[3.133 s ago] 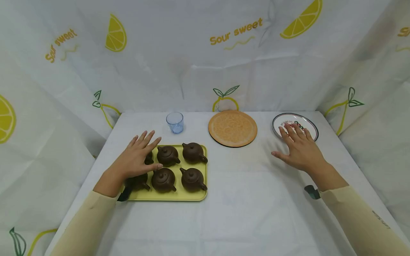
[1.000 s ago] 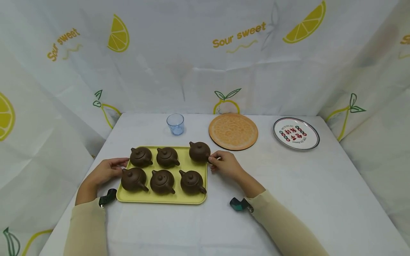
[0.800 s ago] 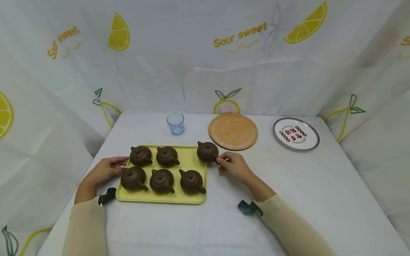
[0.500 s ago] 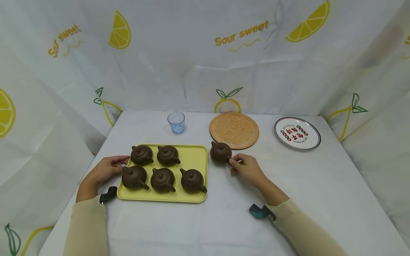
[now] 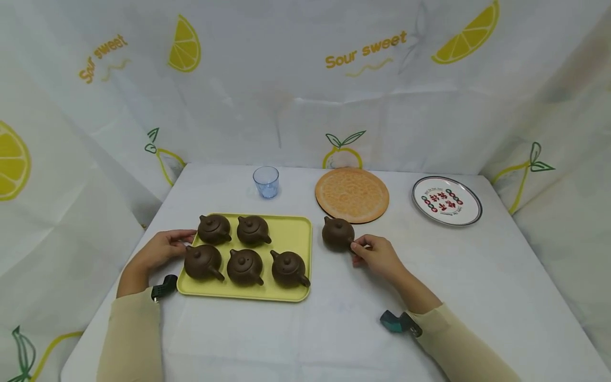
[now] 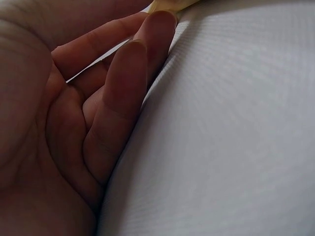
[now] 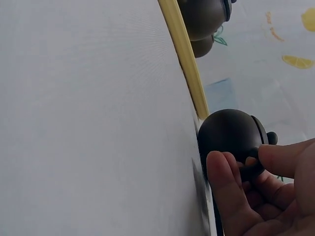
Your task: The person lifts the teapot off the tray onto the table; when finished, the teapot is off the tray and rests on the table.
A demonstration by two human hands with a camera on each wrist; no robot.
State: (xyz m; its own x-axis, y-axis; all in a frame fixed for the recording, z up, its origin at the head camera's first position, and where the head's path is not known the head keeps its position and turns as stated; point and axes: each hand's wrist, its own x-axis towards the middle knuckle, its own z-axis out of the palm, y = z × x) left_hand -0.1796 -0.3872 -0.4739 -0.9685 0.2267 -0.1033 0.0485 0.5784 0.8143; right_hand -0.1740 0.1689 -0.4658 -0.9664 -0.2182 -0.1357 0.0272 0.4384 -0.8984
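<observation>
Pinching the small brown clay teapot by its handle, right hand risks tipping it; left hand fingers, loosely curled, steady the yellow plastic tray.

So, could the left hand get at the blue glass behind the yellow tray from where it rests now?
Probably yes. The left hand rests at the yellow tray's left edge holding nothing, and bare tablecloth lies between it and the blue glass; no teapot blocks that path.

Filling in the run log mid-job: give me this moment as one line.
right hand: pinches teapot handle, pot on table between tray and orange mat | left hand: rests at yellow tray edge | five teapots on tray
</observation>
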